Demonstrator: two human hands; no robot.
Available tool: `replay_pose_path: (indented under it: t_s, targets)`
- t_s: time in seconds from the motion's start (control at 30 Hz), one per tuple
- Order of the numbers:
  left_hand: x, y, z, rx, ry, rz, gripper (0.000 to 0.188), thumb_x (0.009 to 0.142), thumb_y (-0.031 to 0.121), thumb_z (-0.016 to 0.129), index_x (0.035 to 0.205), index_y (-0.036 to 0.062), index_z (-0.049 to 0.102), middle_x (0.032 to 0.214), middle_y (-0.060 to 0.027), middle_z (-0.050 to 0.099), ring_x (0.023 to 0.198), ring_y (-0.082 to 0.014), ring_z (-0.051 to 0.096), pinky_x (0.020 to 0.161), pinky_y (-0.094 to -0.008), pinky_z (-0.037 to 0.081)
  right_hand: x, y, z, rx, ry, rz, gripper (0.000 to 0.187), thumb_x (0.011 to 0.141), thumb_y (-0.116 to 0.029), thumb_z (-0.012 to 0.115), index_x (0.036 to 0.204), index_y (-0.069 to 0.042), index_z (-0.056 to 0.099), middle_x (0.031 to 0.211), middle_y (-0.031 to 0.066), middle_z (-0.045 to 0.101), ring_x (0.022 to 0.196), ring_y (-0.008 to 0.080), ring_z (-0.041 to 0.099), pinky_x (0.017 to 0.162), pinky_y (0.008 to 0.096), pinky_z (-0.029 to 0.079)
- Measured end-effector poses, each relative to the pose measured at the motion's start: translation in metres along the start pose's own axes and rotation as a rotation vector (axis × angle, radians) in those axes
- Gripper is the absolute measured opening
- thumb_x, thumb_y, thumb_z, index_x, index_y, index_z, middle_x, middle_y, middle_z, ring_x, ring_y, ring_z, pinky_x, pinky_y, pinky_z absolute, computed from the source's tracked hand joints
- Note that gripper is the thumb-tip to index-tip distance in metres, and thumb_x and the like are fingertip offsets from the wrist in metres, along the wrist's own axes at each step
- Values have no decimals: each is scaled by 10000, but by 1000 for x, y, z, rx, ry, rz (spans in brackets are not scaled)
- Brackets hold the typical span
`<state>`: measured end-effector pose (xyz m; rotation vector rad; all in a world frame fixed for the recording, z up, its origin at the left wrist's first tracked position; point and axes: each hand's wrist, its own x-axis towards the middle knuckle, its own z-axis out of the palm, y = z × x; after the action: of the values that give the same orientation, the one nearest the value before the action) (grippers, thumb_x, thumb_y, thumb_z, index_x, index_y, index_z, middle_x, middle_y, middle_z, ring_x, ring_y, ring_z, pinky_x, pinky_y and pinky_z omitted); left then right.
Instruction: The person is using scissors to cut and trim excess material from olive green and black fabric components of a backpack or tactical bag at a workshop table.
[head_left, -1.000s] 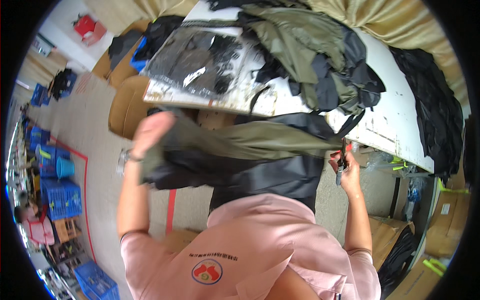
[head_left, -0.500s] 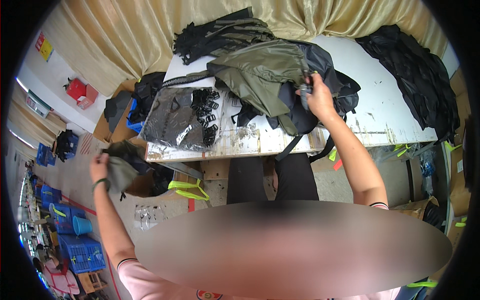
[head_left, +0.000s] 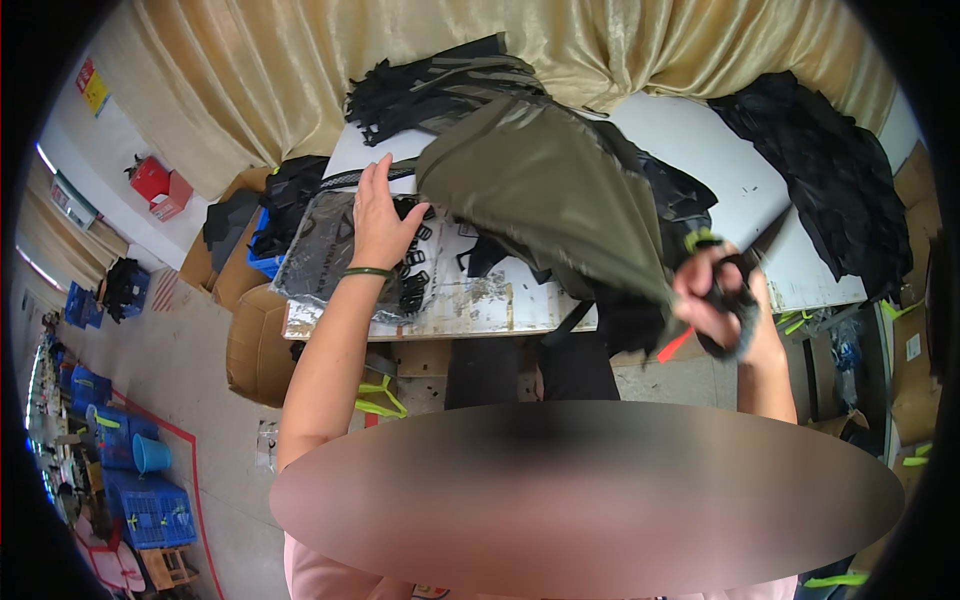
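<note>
My left hand (head_left: 385, 222) is open, fingers stretched, over a clear plastic bag (head_left: 318, 245) and beside a cluster of black plastic buckles (head_left: 412, 290). It holds nothing that I can see. My right hand (head_left: 722, 298), blurred by motion, is closed around scissors (head_left: 770, 236) whose blade points away to the upper right. Its fingers also pinch the near right corner of an olive-green fabric piece (head_left: 545, 185). That fabric is pulled taut across the table over black fabric parts (head_left: 640, 318), which are partly hidden beneath it.
The white worktable (head_left: 750, 150) bears a bundle of dark strips (head_left: 440, 85) at the back and a black fabric pile (head_left: 820, 180) at the right. Cardboard boxes (head_left: 255, 345) stand off its left side. Blue crates (head_left: 150, 510) sit farther left on the floor.
My left hand has come from off the table's left side, where it held a dark fabric bundle, to above the plastic bag. My right hand has moved right and nearer, stretching the olive fabric.
</note>
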<state>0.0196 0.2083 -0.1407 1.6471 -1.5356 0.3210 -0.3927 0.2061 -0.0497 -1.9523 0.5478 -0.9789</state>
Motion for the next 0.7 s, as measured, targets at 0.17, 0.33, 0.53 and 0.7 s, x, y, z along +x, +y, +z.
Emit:
replay_pose_path:
  t_s: [0.17, 0.33, 0.53, 0.7]
  targets:
    - [-1, 16, 31, 161, -186, 243, 539, 644, -35, 658, 1160, 94, 569, 1341, -145, 440, 1303, -339, 355, 1097, -466, 228, -90, -19, -41, 237, -30, 257, 362, 607, -22, 847, 747, -67, 516, 735, 82, 617, 726, 140, 602, 662, 267, 463]
    - [-39, 51, -28, 64, -550, 491, 408, 573, -79, 588, 960, 51, 588, 976, -121, 625, 983, -341, 580, 991, -436, 416, -164, 5, -78, 68, 21, 605, 334, 636, 99, 775, 797, -58, 529, 810, 60, 634, 779, 128, 597, 700, 275, 477]
    - [-158, 90, -98, 185, -1386, 283, 339, 612, 14, 609, 951, 16, 604, 916, -152, 633, 885, -342, 604, 769, -429, 484, -229, 72, -57, 105, -262, 902, 230, 723, 32, 735, 826, -37, 541, 778, 15, 614, 745, 91, 566, 670, 253, 467]
    - [-200, 98, -105, -212, -1774, 18, 411, 756, 247, 719, 1090, 35, 610, 953, -182, 619, 873, -353, 605, 753, -402, 499, -250, 97, -38, 189, -499, 1027, 202, 737, -24, 743, 838, -42, 568, 767, -10, 615, 723, 74, 554, 659, 253, 464]
